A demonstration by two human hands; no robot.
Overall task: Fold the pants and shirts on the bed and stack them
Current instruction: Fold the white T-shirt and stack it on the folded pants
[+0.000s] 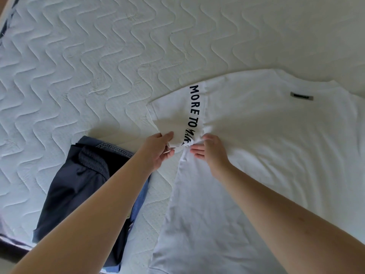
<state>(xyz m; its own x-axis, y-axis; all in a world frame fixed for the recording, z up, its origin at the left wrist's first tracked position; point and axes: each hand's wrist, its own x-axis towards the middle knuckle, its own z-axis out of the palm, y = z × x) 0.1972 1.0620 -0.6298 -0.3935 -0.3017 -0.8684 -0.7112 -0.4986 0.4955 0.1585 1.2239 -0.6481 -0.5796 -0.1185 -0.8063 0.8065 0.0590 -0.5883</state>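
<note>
While quilted mattress (98, 62) bears white shirt (266, 135), folded pants (79, 186).

The single head-worn camera is looking steeply down, close over the mattress (98, 56), taking in both forearms.

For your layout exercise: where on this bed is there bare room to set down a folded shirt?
Bare mattress lies beyond the white T-shirt and dark folded pants. The near strip between them is crowded by both hands: left hand, right hand.
</note>
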